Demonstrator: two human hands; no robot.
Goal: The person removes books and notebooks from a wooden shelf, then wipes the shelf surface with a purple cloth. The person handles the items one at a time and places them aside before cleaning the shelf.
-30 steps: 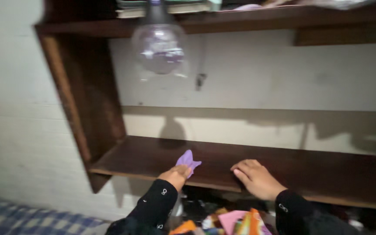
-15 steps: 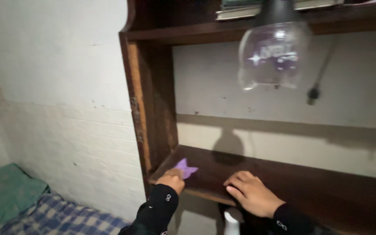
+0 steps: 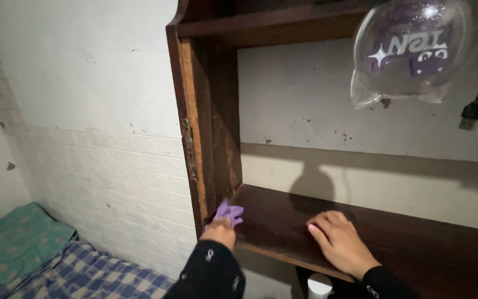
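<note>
The room had a white painted wall (image 3: pixel 100 99), plain above and marked like brick lower down, with a dark wooden shelf unit (image 3: pixel 206 127) fixed against it. The lower shelf (image 3: pixel 416 249) was a broad brown board, worn and dull on its surface. A clear round balloon (image 3: pixel 416 50) with purple print hung in front of the upper part, and a black plug (image 3: pixel 474 113) on a cord dangled just to its right. Down in the left corner lay a bed with a blue checked sheet (image 3: pixel 84 274) and a green cloth (image 3: pixel 12 238) beside it.

The left hand (image 3: pixel 219 231), in a black sleeve, was at the near left corner of the lower shelf, close to the upright side board. Its grip was pressed together around a small purple cloth (image 3: pixel 229 211), which stuck out above the knuckles and touched the shelf surface. The right hand (image 3: pixel 338 243) lay palm down on the same shelf, well apart from the cloth, with its grip spread flat and holding nothing. Below the shelf edge, between the two arms, a white round object (image 3: pixel 320 287) showed in part.
</note>
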